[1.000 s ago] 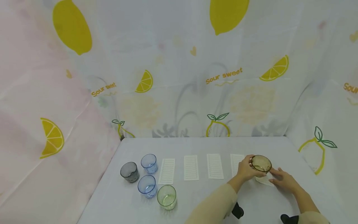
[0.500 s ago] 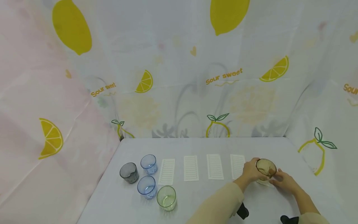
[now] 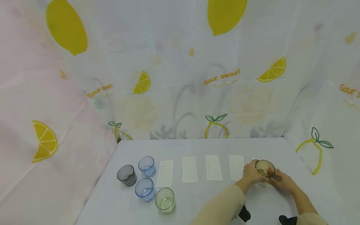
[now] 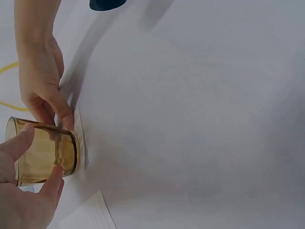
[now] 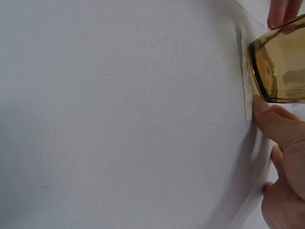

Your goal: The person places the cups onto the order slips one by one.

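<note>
An amber glass tumbler [image 3: 263, 167] stands upright low over a small lined paper [image 3: 264, 183] at the table's right. From its left side my left hand [image 3: 251, 173] grips it, the thumb high on the wall and other fingers lower down in the left wrist view. My right hand [image 3: 284, 182] holds the tumbler's right side near the base. The right thumb [image 5: 267, 117] presses by the base, beside the paper's edge, and other right fingertips lie partly hidden behind the glass.
Several lined papers [image 3: 213, 167] lie in a row across the white table [image 3: 208, 203]. At the left stand a grey glass [image 3: 126, 175], two blue glasses [image 3: 146, 165] and a green glass [image 3: 165, 200]. A lemon-printed curtain [image 3: 174, 109] closes off the back.
The tumbler has shifted slightly right and lower over the paper, with my left hand following. My right fingers have closed in from the paper's edge onto the tumbler's side. The head view has turned slightly.
</note>
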A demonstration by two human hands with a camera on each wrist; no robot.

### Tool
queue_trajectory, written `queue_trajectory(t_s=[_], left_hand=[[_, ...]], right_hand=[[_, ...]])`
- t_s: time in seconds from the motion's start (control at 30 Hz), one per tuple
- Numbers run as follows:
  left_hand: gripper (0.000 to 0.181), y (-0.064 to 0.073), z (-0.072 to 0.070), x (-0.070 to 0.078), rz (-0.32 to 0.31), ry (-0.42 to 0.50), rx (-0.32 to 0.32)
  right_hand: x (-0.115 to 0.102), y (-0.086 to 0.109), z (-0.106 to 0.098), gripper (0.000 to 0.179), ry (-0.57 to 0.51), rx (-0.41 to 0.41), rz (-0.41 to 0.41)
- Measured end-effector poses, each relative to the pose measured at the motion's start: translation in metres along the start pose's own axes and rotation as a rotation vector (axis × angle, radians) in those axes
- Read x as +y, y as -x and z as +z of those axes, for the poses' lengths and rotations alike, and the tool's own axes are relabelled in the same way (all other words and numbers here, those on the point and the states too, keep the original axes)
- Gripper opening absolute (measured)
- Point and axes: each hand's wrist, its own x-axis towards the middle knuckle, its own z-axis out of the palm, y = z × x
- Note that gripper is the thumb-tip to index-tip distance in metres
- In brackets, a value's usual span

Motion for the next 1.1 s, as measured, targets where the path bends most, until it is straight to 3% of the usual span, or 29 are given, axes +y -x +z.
queue_trajectory(t_s=[0.13,0.33,0.47,0.6,0.83,1.0,1.1], left_hand=[[0.066,-0.001,0.002,-0.003,-0.001,0.015,0.010],[0.065,0.000,0.006,-0.008,-0.038,0.229,-0.035],[0.058,0.002,0.005,-0.010,-0.037,0.318,-0.056],[0.052,0.002,0.002,-0.012,-0.045,0.365,-0.100],[0.057,-0.001,-0.003,-0.020,-0.043,0.426,-0.179],[0.058,0.002,-0.007,-0.029,-0.068,0.452,-0.158],[0.056,0.003,-0.011,-0.035,-0.051,0.460,-0.137]], right_hand=[[-0.002,0.000,0.000,0.052,0.016,-0.010,0.021],[-0.003,0.001,0.000,0.046,0.042,0.006,-0.015],[-0.004,0.001,0.000,0.046,0.023,0.003,-0.022],[-0.003,0.000,0.001,0.045,0.019,0.003,-0.018],[-0.002,-0.001,0.001,0.046,0.048,0.020,-0.032],[0.000,-0.002,0.001,0.047,0.050,0.021,-0.043],[0.001,-0.001,0.001,0.048,0.053,0.021,-0.035]])
